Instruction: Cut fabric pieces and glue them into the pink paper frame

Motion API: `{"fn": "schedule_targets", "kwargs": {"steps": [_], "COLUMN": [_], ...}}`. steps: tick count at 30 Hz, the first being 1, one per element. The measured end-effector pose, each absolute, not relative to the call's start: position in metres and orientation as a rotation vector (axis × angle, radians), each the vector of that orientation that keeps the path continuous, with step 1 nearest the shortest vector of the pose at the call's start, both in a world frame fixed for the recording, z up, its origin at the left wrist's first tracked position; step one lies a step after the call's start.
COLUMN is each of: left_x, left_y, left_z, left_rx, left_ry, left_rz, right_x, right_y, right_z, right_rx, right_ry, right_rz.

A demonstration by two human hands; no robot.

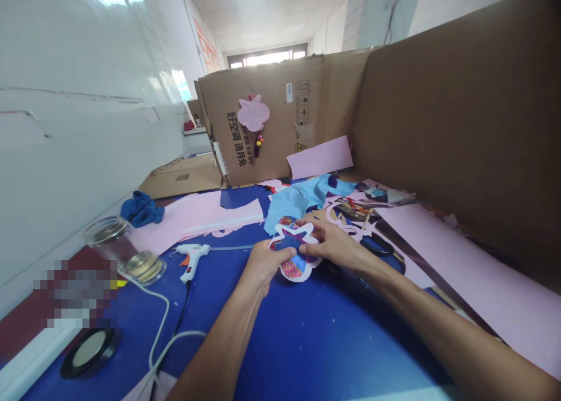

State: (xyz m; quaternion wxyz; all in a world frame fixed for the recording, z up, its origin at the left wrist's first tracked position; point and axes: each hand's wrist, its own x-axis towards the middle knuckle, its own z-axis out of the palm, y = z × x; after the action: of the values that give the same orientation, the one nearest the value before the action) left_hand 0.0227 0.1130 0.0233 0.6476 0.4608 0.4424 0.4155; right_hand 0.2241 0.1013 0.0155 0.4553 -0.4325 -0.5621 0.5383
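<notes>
A flat, flower-shaped cut-out (294, 255) with a white rim and patterned red, blue and purple cloth lies in both my hands, just above the blue table (307, 342). My left hand (263, 263) grips its near left edge with the fingers curled under. My right hand (331, 244) pinches its right side, thumb on top and fingers closed over the far edge. A white glue gun (193, 255) lies on the table a little to the left of my left hand.
Pink paper sheets (464, 266) and light blue cloth (302, 196) cover the far and right table. Cardboard walls (456, 120) stand behind and to the right. A glass jar (120, 249) lies on its side at left, a lid (90, 351) nearer, and white cords (162, 325) trail across.
</notes>
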Motion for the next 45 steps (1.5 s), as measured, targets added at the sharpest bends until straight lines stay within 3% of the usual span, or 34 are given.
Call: {"fn": "schedule_targets", "kwargs": {"steps": [19,29,37,45], "left_x": [0.022,0.026,0.026,-0.036], "left_y": [0.109,0.114,0.025,-0.063], "left_z": [0.031,0.044,0.061,0.003], "left_rx": [1.044,1.19,1.517,1.746], "left_ry": [1.146,1.253,1.117,1.017], "left_rz": [0.837,1.387,1.342,1.097], "right_x": [0.216,0.226,0.217,0.198], "right_y": [0.099,0.101,0.091,0.076], "right_z": [0.017,0.018,0.024,0.033], "right_rx": [-1.087,-1.213,-1.221,-1.186], "right_ry": [-1.351,-1.357,-1.433,-1.553], "right_rz": [1.263,1.216,1.303,1.498]}}
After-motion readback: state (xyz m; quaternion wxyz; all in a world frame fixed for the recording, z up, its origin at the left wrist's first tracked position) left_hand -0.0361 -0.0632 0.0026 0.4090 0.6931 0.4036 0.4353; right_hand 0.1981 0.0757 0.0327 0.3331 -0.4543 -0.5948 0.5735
